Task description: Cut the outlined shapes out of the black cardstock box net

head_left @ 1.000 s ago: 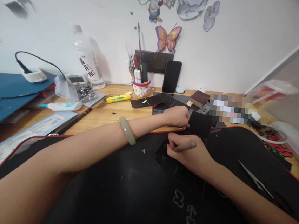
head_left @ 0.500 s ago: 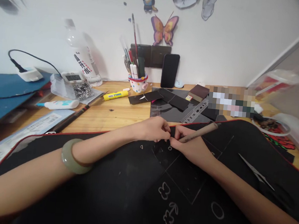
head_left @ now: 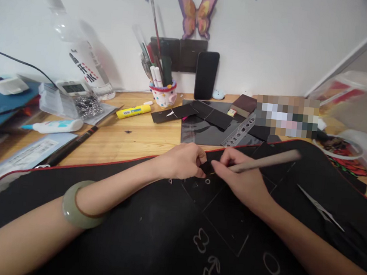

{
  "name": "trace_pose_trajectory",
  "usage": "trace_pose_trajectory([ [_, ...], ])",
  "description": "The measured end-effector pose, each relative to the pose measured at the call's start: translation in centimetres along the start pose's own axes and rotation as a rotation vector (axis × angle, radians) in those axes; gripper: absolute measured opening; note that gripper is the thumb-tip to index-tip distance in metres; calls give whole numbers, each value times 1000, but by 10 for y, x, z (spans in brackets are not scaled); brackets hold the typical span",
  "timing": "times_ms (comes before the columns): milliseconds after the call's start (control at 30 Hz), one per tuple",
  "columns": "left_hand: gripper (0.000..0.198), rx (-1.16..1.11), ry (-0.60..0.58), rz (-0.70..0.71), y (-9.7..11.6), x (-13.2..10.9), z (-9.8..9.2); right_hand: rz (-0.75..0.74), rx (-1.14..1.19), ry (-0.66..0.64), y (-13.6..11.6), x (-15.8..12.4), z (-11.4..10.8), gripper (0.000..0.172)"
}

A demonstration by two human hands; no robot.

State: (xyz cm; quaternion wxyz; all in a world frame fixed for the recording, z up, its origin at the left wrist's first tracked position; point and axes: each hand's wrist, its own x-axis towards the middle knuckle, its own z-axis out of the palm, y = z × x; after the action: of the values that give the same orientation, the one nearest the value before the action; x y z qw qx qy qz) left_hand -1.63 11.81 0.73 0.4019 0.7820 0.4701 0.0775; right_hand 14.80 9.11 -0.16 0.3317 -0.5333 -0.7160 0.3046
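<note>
My left hand [head_left: 184, 161], with a pale green bangle [head_left: 81, 205] on its wrist, pinches a small black piece [head_left: 206, 168] that looks like card. Close on its right, my right hand [head_left: 244, 178] grips a beige pen [head_left: 270, 159], tilted with its back end up to the right; its tip is hidden by the fingers. Below both hands lies a black sheet [head_left: 227, 221] with thin pale lines. A small white ring [head_left: 208, 181] and a tiny triangle [head_left: 170, 181] rest near my left hand. Flower outlines [head_left: 201, 240] and a larger ring [head_left: 271, 263] lie nearer me.
Scissors [head_left: 322, 209] lie right on the black mat [head_left: 111, 243]. Behind stand a pen cup [head_left: 163, 94], a phone [head_left: 206, 75] and a bottle [head_left: 86, 65]. A stencil ruler [head_left: 240, 132], black strips [head_left: 174, 113], yellow glue stick [head_left: 134, 111] and white glue bottle [head_left: 58, 126] lie between.
The view has tipped downward and shifted slightly. My right hand has moved a little away from the left, and the pen lies flatter. The small black piece now shows between the hands.
</note>
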Motion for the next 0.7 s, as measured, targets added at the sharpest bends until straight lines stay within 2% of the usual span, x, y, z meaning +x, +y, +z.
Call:
trace_pose_trajectory([
  [100,18,-16,-4,-42,2,-2,-1,13,47,125,-10,0,-17,30],
  [167,18,-41,10,-80,2,-3,0,48,61,122,-19,0,-28,31],
  [267,18,-92,44,-135,-2,-6,5,108,113,47,-30,-3,-37,27],
  [367,20,-135,51,-174,-7,-9,9,197,171,-60,-32,-4,-32,25],
  [467,22,-135,23,-195,-8,-12,7,270,178,-135,-22,-3,-19,21],
  [700,24,-29,-63,-138,0,-13,-3,57,127,-216,1,2,1,22],
])
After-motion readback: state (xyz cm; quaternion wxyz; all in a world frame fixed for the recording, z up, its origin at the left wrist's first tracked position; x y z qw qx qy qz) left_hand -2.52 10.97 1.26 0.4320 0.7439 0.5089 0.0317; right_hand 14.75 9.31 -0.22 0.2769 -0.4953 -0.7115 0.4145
